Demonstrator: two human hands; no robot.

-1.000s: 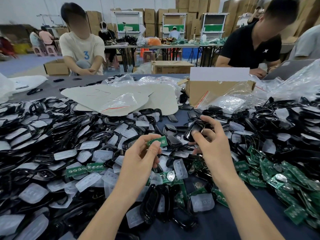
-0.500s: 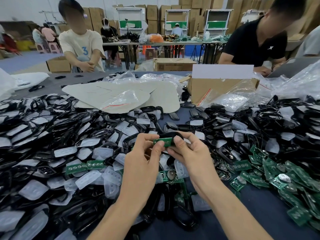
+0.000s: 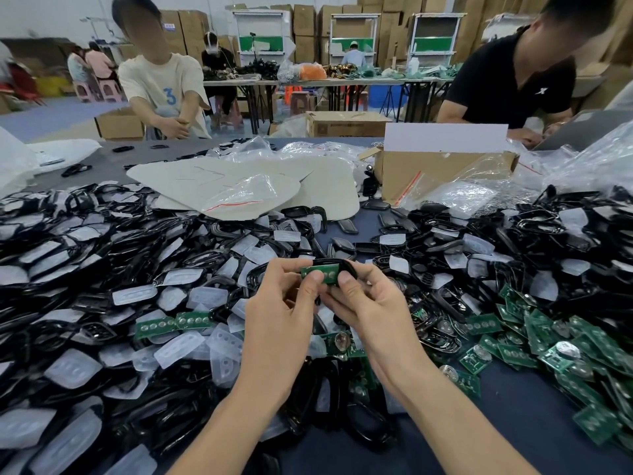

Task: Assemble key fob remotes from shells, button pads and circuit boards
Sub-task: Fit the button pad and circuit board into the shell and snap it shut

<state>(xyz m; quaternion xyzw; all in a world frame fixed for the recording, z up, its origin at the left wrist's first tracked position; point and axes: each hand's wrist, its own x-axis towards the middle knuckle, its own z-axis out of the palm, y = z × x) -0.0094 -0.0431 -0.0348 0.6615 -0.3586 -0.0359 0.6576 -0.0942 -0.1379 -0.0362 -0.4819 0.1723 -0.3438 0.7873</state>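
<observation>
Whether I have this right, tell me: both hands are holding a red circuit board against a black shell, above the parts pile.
One detail is wrong: the circuit board is green, not red, as the head view shows. The rest stands: the left hand and right hand hold it against the black shell, above the parts pile.

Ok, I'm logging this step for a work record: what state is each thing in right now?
left hand, pinching the circuit board
right hand, gripping the shell
circuit board, held against the shell; whether it is seated cannot be told
shell, held up, behind the circuit board
cardboard box, open, flap raised
loose boards, heaped at the right, untouched
</observation>
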